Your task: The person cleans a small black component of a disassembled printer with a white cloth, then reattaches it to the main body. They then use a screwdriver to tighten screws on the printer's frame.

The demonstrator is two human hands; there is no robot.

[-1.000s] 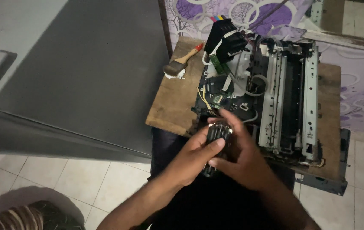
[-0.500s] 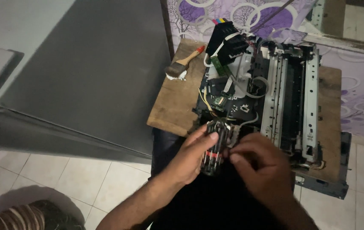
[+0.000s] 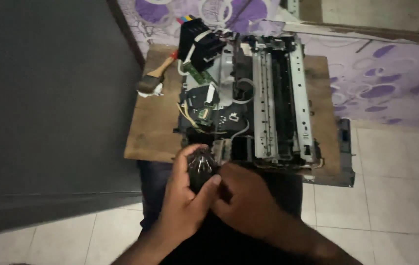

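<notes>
My left hand (image 3: 184,198) wraps around a small dark plastic part (image 3: 200,168), thumb across its front. My right hand (image 3: 244,196) presses against the same part from the right, fingers curled at its lower edge. Both hands are just below the near edge of a stripped printer chassis (image 3: 268,98) with metal rails, a black base, wires and a small green circuit board (image 3: 198,74). The chassis lies on a wooden board (image 3: 153,127). How much of the part is hidden by my fingers I cannot tell.
A paintbrush (image 3: 156,76) with a wooden handle lies at the board's far left corner. A large grey panel (image 3: 47,108) fills the left. A purple patterned cloth (image 3: 381,78) lies beyond, and white floor tiles (image 3: 396,201) lie to the right.
The view has shifted closer and right. My hands have drawn together over the dark part, left thumb now across its front, right hand now lower and closer to the left.
</notes>
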